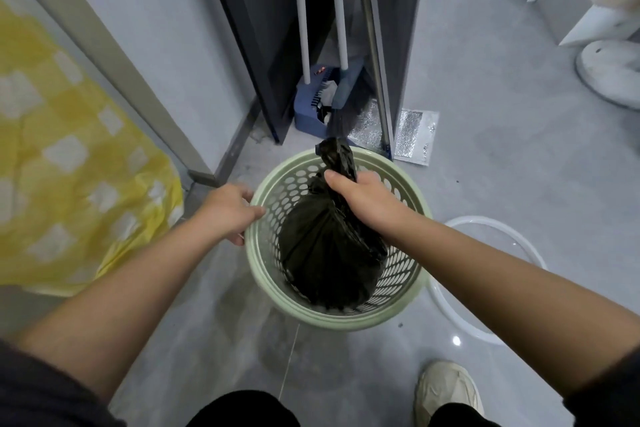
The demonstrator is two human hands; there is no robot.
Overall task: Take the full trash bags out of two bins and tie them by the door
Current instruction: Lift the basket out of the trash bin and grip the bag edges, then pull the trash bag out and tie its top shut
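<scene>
A pale green perforated bin (398, 302) stands on the grey floor in front of me. Inside it sits a full black trash bag (325, 253), its top gathered into a neck that sticks up past the far rim. My right hand (363, 199) is closed around that neck. My left hand (230, 211) grips the bin's left rim, fingers curled over the edge.
A white ring-shaped rim (498, 329) lies on the floor right of the bin. A blue dustpan (311, 107) and broom stand behind, between dark panels. A yellow checked cloth (69, 166) is at left; a white fan base (613, 76) at far right. My shoe (446, 388) is at bottom right.
</scene>
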